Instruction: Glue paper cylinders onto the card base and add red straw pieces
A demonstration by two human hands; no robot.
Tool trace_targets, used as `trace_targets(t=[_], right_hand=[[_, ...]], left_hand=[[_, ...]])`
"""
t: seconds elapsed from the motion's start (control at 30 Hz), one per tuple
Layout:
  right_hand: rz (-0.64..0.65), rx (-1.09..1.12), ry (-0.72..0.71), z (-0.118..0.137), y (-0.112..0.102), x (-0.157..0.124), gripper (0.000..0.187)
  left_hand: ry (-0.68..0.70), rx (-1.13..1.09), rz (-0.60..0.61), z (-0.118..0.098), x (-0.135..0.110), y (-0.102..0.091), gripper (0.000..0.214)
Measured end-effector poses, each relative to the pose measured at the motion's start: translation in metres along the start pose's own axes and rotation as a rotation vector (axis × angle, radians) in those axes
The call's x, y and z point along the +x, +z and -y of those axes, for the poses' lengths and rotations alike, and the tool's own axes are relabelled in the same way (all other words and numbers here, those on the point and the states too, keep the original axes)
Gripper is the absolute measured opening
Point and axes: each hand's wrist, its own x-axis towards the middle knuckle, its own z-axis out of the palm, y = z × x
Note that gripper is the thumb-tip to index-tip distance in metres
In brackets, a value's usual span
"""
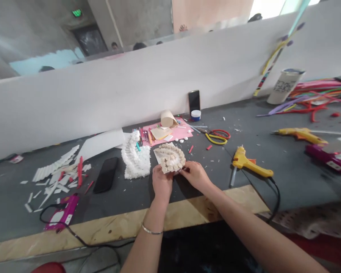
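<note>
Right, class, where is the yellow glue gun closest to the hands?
In the head view, the yellow glue gun lies on the grey worktop, right of the person's right hand and below the red-and-yellow-handled scissors.

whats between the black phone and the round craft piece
The head view shows a fluffy white mound between the black phone and the round craft piece.

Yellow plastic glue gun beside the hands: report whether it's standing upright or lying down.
Lying down: the yellow plastic glue gun rests on its side on the grey work table, its black cord trailing off the front edge.
</note>
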Motion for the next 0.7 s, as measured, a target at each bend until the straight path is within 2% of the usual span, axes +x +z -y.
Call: trace_targets(t=[0.23,0.37,0.53,0.7], right_hand=[[-0.016,0.131,0.043,-0.006,0.002,-0.003,0.015],[-0.026,0.162,0.065,-0.007,-0.002,-0.003,0.022],[-0.034,0.101,0.094,-0.008,-0.016,-0.001,0.035],[0.017,0.094,0.107,-0.016,-0.025,0.004,0.046]], left_hand=[[0.017,-0.036,-0.007,-0.006,-0.005,0.003,0.027],[0.008,-0.081,-0.003,-0.014,-0.007,0.005,0.021],[-0.061,-0.161,-0.019,-0.025,-0.006,0.008,0.006],[-0.138,-0.269,-0.037,-0.03,-0.002,0.011,0.011]])
